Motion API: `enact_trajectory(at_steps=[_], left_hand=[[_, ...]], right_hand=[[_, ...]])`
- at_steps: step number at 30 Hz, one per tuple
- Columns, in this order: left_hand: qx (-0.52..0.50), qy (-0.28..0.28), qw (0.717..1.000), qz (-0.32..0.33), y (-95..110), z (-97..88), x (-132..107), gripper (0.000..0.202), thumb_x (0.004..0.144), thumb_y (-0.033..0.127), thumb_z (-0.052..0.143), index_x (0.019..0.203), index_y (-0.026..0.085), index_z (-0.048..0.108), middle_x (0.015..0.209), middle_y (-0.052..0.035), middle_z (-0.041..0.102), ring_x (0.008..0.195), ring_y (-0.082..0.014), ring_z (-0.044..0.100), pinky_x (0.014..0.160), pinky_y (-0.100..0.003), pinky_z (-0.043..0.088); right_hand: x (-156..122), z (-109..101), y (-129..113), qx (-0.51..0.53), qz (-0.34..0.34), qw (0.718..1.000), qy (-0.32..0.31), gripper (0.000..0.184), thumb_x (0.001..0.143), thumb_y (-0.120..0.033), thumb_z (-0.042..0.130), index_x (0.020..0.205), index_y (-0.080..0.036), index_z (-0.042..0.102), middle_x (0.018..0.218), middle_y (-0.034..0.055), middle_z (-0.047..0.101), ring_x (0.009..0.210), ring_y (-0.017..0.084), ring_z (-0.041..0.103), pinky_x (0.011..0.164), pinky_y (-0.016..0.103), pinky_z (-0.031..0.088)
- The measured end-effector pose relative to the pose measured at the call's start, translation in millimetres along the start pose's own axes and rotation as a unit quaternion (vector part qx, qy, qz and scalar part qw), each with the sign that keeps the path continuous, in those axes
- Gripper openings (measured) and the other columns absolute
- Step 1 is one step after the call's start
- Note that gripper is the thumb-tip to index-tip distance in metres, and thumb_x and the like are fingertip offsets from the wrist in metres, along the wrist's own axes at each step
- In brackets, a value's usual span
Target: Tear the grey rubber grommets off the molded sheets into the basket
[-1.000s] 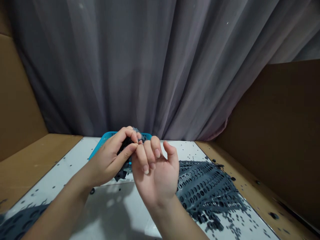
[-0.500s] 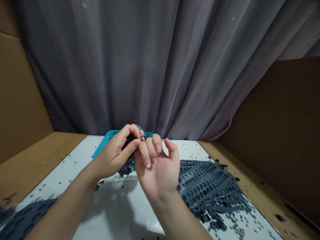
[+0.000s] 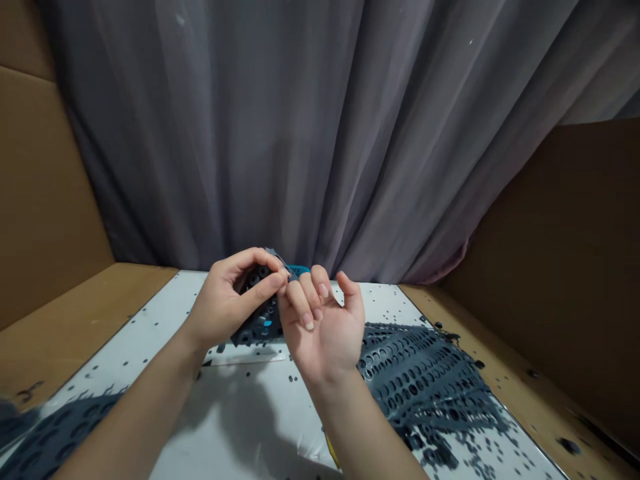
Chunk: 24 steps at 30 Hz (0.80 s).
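Note:
My left hand (image 3: pixel 227 297) is closed in a pinch, thumb against fingertips, on a dark grey perforated sheet (image 3: pixel 263 323) with round holes. That piece hangs below and behind the fingers, and a thin edge of it sticks up above them. Palm up, my right hand (image 3: pixel 323 327) meets the left fingertips. Its fingers are curled in and its thumb stands apart; whatever its forefinger side grips is hidden. Part of a blue basket (image 3: pixel 301 270) shows just behind the hands.
A pile of dark perforated sheets (image 3: pixel 425 373) lies at the right of the white tabletop (image 3: pixel 220 420), with small dark bits scattered around. Another dark sheet (image 3: pixel 75 427) is at the lower left. Cardboard panels (image 3: pixel 560 253) flank the table; a grey curtain (image 3: pixel 280 133) hangs behind.
The view has shifted slightly. The left hand has turned a little, and the perforated sheet now covers more of the blue basket. A small yellow edge shows beside the right forearm.

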<state>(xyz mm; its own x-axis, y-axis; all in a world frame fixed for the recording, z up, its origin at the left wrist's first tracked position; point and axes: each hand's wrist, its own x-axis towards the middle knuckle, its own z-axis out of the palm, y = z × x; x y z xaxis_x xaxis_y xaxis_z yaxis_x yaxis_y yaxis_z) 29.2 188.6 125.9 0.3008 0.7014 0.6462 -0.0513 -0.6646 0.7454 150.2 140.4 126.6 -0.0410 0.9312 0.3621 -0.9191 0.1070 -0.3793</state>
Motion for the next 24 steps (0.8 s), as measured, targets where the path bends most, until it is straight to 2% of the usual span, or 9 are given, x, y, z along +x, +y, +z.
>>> enact_trajectory(at_steps=[3, 6, 12, 17, 24], left_hand=[[0.007, -0.013, 1.0, -0.001, 2.0, -4.9, 1.9, 0.01, 0.077, 0.027, 0.06, 0.079, 0.017, 0.062, 0.08, -0.0029, 0.064, 0.077, -0.0156, 0.058, 0.071, -0.026, 0.048], [0.013, -0.009, 1.0, -0.015, 3.2, -6.5, 3.2, 0.011, 0.079, 0.027, 0.057, 0.077, 0.018, 0.064, 0.078, -0.0014, 0.065, 0.075, -0.0146, 0.059, 0.069, -0.024, 0.048], [0.015, -0.015, 1.0, -0.008, -1.4, -12.9, 5.0, 0.008, 0.078, 0.025, 0.06, 0.078, 0.019, 0.066, 0.077, -0.0011, 0.066, 0.073, -0.0131, 0.06, 0.067, -0.022, 0.048], [0.019, -0.063, 0.998, -0.002, -6.7, -23.0, 5.6, 0.006, 0.076, 0.024, 0.064, 0.075, 0.019, 0.066, 0.075, -0.0017, 0.066, 0.072, -0.0133, 0.06, 0.065, -0.023, 0.048], [0.02, -0.125, 0.992, 0.029, -6.2, -31.0, 5.2, 0.005, 0.073, 0.018, 0.066, 0.077, 0.021, 0.067, 0.076, -0.0013, 0.065, 0.075, -0.013, 0.059, 0.067, -0.021, 0.046]], right_hand=[[1.1, -2.2, -0.8, -0.034, -0.012, 0.999, 0.005, 0.035, 0.079, -0.04, 0.041, 0.055, -0.019, 0.027, 0.044, -0.0081, 0.026, 0.04, 0.008, 0.025, 0.085, 0.029, 0.045], [1.6, -2.8, -0.7, -0.059, -0.02, 0.998, 0.007, 0.035, 0.079, -0.041, 0.041, 0.055, -0.02, 0.027, 0.044, -0.0082, 0.026, 0.04, 0.008, 0.025, 0.09, 0.034, 0.044], [3.4, -3.3, -4.4, -0.021, 0.028, 0.999, -0.002, 0.032, 0.08, -0.038, 0.04, 0.056, -0.019, 0.031, 0.045, -0.0077, 0.026, 0.041, 0.007, 0.027, 0.09, 0.032, 0.045], [7.4, -9.1, -16.6, -0.007, 0.099, 0.995, -0.009, 0.03, 0.08, -0.037, 0.043, 0.059, -0.018, 0.034, 0.049, -0.0081, 0.026, 0.044, 0.007, 0.027, 0.089, 0.038, 0.047], [12.9, -17.4, -23.4, 0.027, 0.173, 0.985, 0.002, 0.029, 0.082, -0.036, 0.036, 0.06, -0.018, 0.034, 0.051, -0.0072, 0.026, 0.043, 0.006, 0.025, 0.077, 0.034, 0.053]])
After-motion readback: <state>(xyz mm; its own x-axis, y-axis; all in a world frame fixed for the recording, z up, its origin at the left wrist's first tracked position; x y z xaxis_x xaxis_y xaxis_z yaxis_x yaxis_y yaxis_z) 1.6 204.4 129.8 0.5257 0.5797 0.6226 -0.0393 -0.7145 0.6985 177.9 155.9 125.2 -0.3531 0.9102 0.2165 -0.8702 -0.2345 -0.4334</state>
